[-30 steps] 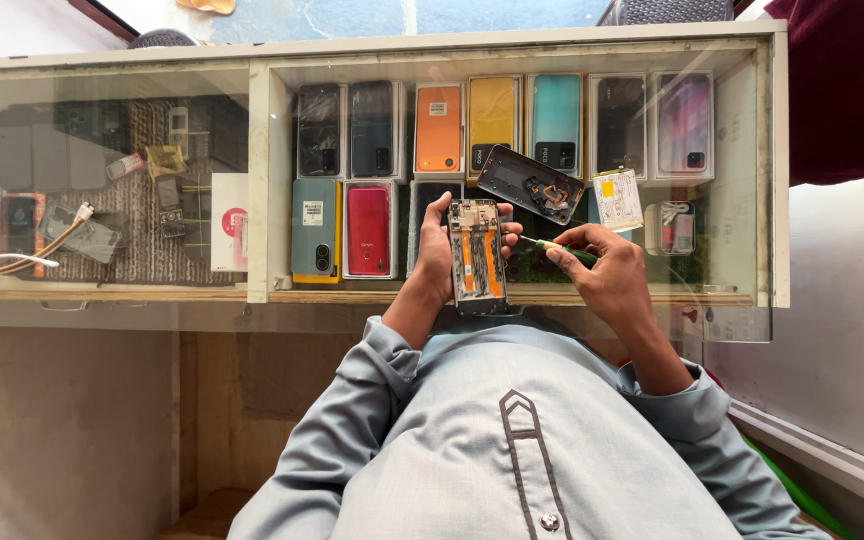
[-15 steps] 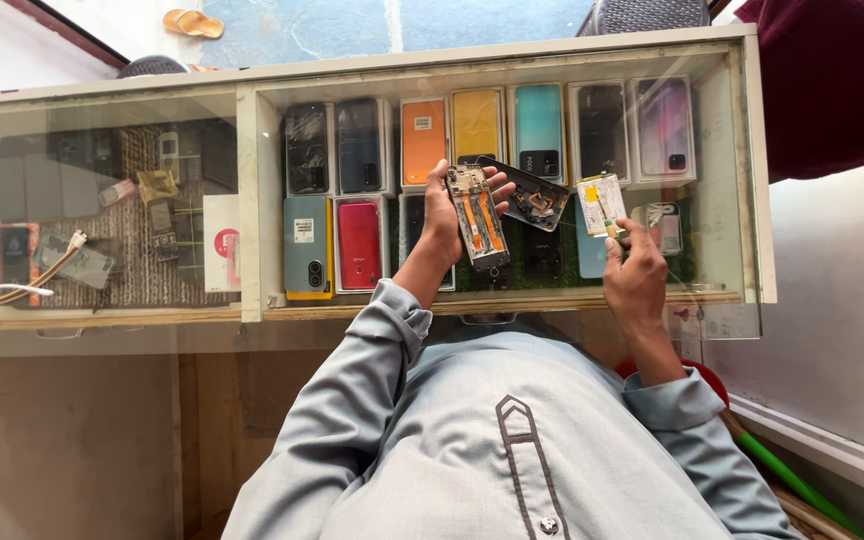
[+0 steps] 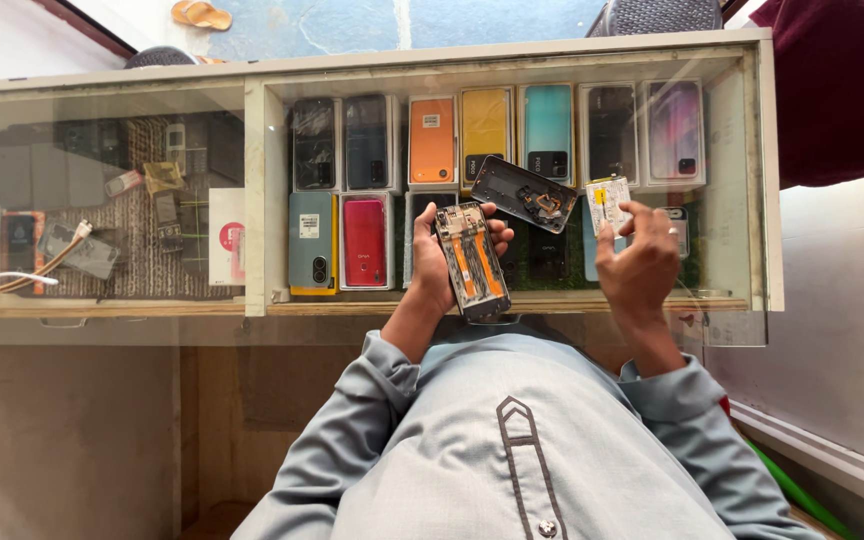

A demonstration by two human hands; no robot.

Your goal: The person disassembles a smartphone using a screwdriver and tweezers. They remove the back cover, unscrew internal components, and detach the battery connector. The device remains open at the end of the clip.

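1. Head view looks down on a glass counter (image 3: 752,180), with the person's grey shirt (image 3: 512,450) filling the lower frame.
2. The left hand (image 3: 437,262) is wrapped around an opened phone (image 3: 472,260), fingers curled behind it and fingertips showing at its right edge. The phone is held upright over the counter's near edge, its orange-striped insides facing the camera.
3. The right hand (image 3: 640,262) is raised over the counter, apart from the phone. Its fingers pinch a small white and yellow part (image 3: 608,203), thumb on one side, fingertips on the other.
4. A dark back cover (image 3: 524,193) lies tilted on the glass between the two hands, just beyond the phone's top corner.
5. Handling, as a judgement: the phone looks light and stiff but fragile with its cover off. Exposed boards and ribbon cables would not stand pressure, so the edges of the frame are the safe hold, as the left hand has it.
6. The small part seems very light and thin. It probably bends or slips easily, so a fingertip pinch at its edges suits it.
7. The back cover looks thin and rigid, likely to slide on glass; lifting by one long edge seems best.
8. Boxed phones (image 3: 487,135) in many colours sit in rows under the glass.
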